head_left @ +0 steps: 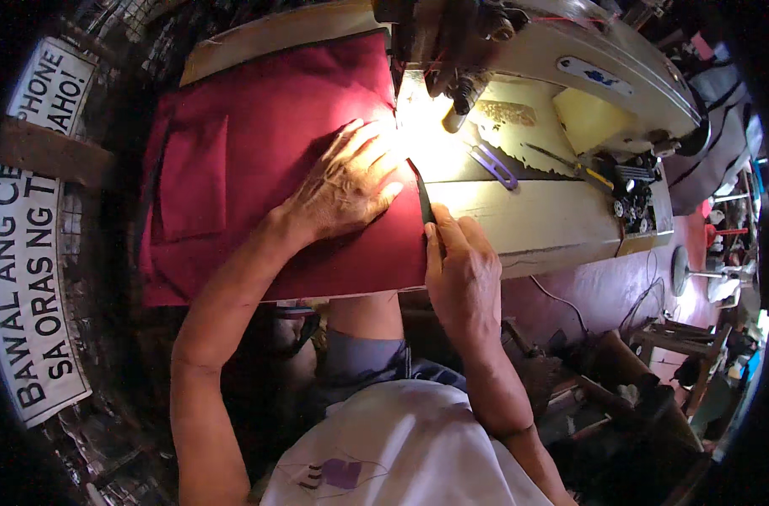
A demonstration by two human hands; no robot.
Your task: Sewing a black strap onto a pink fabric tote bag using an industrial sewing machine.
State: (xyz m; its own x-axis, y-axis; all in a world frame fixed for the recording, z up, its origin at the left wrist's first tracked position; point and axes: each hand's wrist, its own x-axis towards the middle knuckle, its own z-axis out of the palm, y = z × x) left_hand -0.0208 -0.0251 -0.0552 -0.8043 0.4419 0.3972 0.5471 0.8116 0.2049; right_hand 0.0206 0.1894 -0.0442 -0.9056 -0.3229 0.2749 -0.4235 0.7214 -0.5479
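Note:
A dark red fabric panel (308,93) with a stitched, pocket-like rectangle (194,173) lies across the bed of a sewing machine (570,63). On the fabric, just left of the brightly lit needle area, my left hand (346,177) rests palm down with its fingers stretched out. My right hand (464,261) pinches a narrow black binding strip (423,196) at the fabric's right edge. The strip runs up from my fingers toward the needle area. Strong glare hides the needle and presser foot.
Purple thread snips (496,166) and a screwdriver with a yellow handle (599,178) lie on the machine table (519,215). A black mechanism (636,194) stands at its right end. Lettered signs (30,278) hang at left. A wooden stool (679,346) stands at lower right.

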